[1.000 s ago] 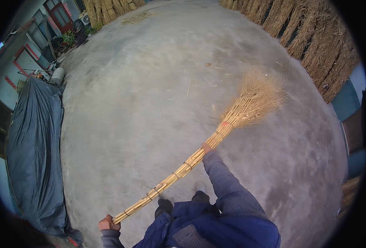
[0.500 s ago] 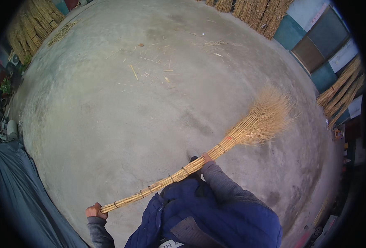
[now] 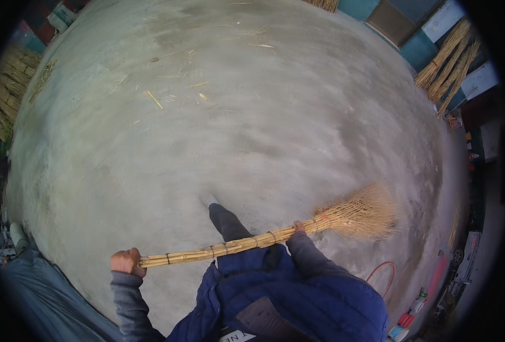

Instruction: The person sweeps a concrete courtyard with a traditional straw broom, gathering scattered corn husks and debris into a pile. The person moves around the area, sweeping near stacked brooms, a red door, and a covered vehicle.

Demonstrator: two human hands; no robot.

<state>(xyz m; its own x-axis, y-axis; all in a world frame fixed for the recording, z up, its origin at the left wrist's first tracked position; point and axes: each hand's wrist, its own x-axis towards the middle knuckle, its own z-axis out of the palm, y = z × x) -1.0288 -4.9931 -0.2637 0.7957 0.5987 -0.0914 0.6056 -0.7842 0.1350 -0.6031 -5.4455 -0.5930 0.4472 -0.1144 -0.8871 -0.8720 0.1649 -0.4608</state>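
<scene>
A long straw broom (image 3: 229, 247) lies almost level across my front, its stalks bound at intervals with dark ties. My left hand (image 3: 128, 262) is closed round the end of the handle at the left. Farther along, near a red tie, my right hand (image 3: 299, 227) grips the bundle from my side; its fingers are partly hidden. The fanned bristles (image 3: 369, 212) spread to the right, low over the concrete floor (image 3: 150, 165); whether they touch it I cannot tell. My left or right foot, blurred, steps forward beyond the handle.
Loose straw bits (image 3: 154, 100) lie scattered on the floor ahead. Stalk bundles lean at the far left (image 3: 13, 80) and right (image 3: 449, 62). A dark tarp (image 3: 41, 290) covers something at the near left. A red hose (image 3: 390, 279) and a small vehicle (image 3: 468, 259) are at the near right.
The broom has swung to a more level angle, its bristles coming nearer to me and my left hand rising slightly. One leg has stepped forward, and the view has shifted.
</scene>
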